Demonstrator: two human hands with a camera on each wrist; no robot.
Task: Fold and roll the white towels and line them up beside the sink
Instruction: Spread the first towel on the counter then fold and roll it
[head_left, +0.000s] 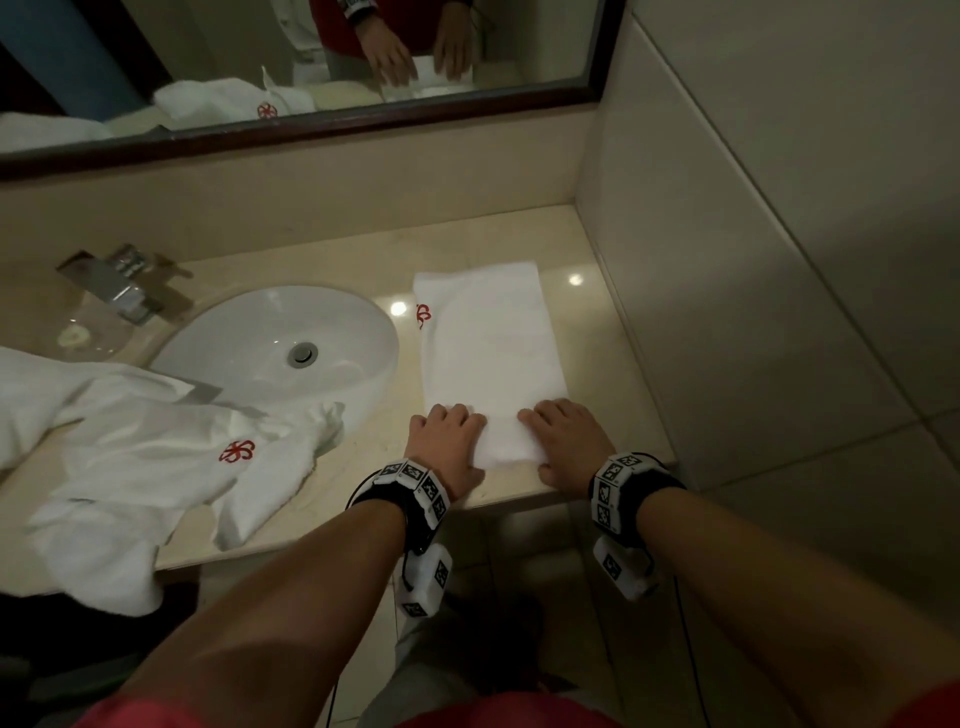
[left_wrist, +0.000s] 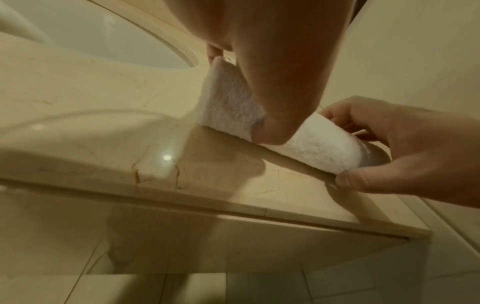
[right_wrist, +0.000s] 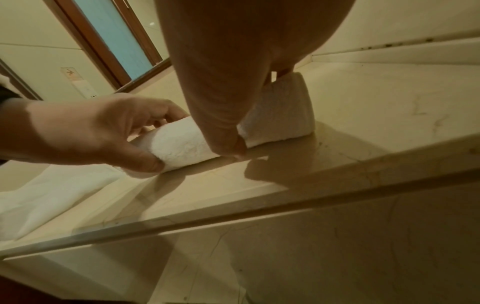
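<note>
A: What fills the head view?
B: A beige marble counter (head_left: 613, 332) crosses the middle, a dark-framed mirror (head_left: 332, 130) runs along the top, and a white oval sink (head_left: 249, 332) sits left of centre with a chrome faucet (head_left: 122, 283) at its upper left.

A: And the towels?
B: A loose white towel (head_left: 156, 457) with a red emblem sprawls at the lower left, spilling over the sink's near rim. The folded towel (head_left: 493, 338) lies as a long strip right of the sink, its near end curled into a roll.

A: The hands?
B: The left hand (head_left: 447, 441) and right hand (head_left: 566, 441) are apart, each clamped on one end of that roll, fingers curled over, thumbs behind.
</note>
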